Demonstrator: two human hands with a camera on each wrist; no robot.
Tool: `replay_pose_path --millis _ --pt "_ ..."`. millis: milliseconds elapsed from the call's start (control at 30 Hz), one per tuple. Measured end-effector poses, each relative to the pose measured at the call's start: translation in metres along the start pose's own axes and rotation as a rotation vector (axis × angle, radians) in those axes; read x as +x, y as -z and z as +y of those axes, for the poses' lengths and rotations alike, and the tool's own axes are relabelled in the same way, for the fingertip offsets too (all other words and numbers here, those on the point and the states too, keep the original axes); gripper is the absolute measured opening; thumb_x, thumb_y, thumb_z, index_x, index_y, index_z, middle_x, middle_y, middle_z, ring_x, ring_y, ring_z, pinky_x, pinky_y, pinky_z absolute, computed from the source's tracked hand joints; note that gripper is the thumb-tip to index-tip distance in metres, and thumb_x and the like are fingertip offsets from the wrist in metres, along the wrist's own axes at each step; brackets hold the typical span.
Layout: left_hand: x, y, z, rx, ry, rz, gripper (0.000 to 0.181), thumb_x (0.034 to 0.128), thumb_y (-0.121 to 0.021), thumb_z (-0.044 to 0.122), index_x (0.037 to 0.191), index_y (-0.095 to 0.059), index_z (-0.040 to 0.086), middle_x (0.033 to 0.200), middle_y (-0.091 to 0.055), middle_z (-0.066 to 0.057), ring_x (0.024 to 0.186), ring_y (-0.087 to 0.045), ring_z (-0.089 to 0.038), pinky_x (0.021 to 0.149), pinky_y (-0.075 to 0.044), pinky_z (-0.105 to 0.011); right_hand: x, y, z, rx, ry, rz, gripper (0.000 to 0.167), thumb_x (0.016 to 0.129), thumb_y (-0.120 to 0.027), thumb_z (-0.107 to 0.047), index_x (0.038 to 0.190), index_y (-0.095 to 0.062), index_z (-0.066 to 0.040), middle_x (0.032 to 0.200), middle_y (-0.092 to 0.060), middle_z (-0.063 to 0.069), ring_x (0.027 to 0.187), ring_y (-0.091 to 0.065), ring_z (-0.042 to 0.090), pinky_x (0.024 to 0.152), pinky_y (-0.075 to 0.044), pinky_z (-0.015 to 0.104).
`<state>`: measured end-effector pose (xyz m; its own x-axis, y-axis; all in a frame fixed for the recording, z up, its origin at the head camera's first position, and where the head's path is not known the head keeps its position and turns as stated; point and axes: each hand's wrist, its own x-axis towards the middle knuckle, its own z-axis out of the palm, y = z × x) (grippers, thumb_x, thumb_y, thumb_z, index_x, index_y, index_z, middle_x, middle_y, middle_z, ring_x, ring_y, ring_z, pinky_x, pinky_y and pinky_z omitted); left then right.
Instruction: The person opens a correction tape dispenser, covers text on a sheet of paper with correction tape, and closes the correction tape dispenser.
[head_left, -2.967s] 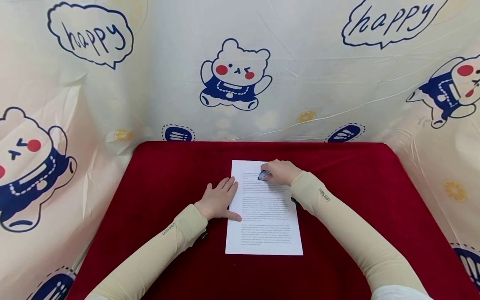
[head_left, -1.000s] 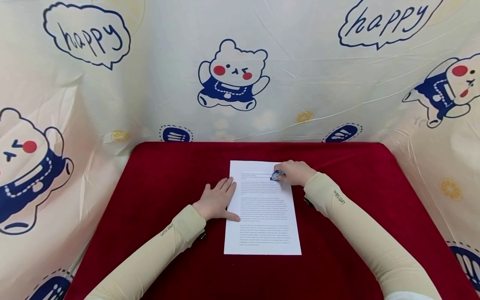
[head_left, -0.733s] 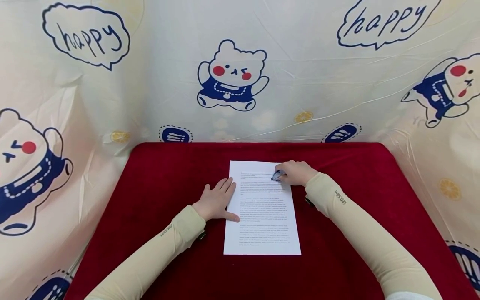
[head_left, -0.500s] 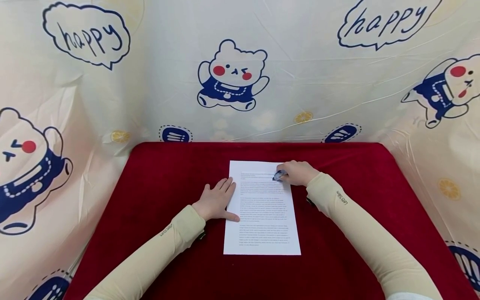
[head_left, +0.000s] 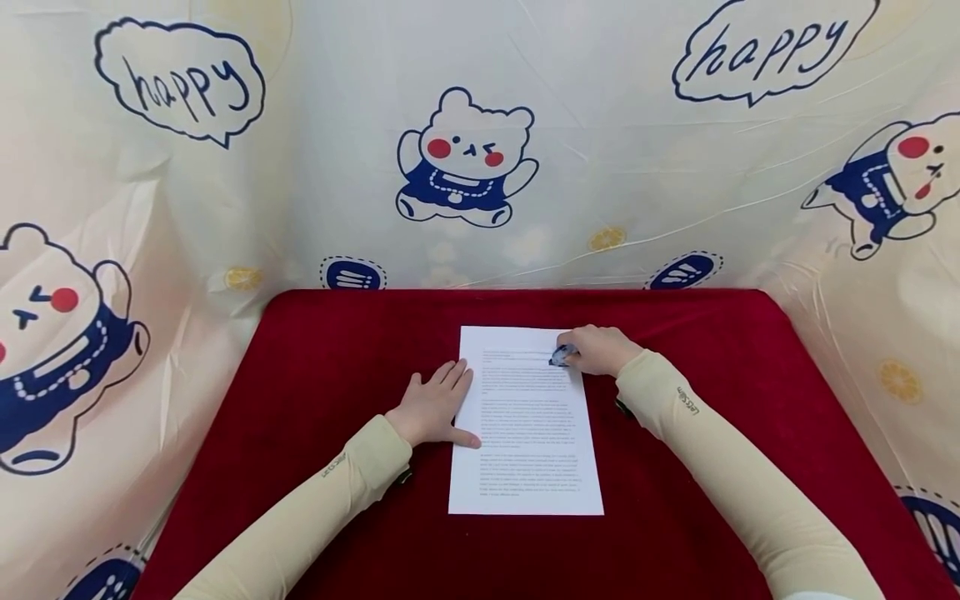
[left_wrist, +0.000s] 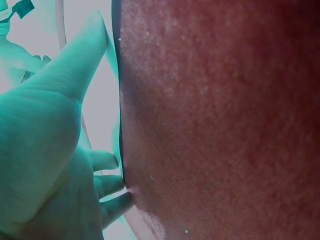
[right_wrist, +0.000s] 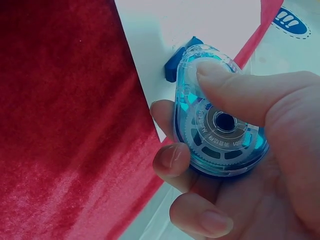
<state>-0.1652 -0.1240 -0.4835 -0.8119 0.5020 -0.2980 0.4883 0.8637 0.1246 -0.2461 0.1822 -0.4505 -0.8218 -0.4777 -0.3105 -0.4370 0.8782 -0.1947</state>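
A printed sheet of white paper point(head_left: 525, 505) lies on the red cloth. My left hand point(head_left: 433, 408) rests with spread fingers on its left edge, the thumb over the printed area; the left wrist view shows this hand point(left_wrist: 45, 130) at the sheet's edge too. Near the sheet's upper right corner, my right hand point(head_left: 597, 350) holds a correction tape dispenser point(head_left: 563, 356), clear blue and rounded. Up close, the correction tape point(right_wrist: 220, 145) sits between the thumb on top and curled fingers below. Its blue tip point(right_wrist: 174, 64) is at the paper; whether it touches cannot be told.
The red cloth point(head_left: 337, 350) covers the table around the sheet. A pale curtain point(head_left: 630, 150) printed with bears and "happy" bubbles stands behind the table and on both sides.
My right hand has moved rightward across the upper part of the sheet with the correction tape, only slightly in the last second. My left hand keeps its place. The head view has tilted a little.
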Motion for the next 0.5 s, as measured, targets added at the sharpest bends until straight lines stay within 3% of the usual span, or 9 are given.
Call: replay_pose_path --millis 500 --pt "0.001 -0.0019 -0.0001 0.009 0.005 -0.011 0.121 0.0771 -0.077 0.074 0.163 -0.031 0.004 0.171 -0.025 -0.015 0.156 -0.025 -0.035 0.11 -0.034 -0.07 -0.0027 -0.0039 0.0069 0.026 -0.019 0.004 0.029 0.099 -0.072 -0.019 0.127 -0.072 -0.015 0.106 -0.071 0.004 0.088 -0.059 0.022 0.076 -0.051 0.039"
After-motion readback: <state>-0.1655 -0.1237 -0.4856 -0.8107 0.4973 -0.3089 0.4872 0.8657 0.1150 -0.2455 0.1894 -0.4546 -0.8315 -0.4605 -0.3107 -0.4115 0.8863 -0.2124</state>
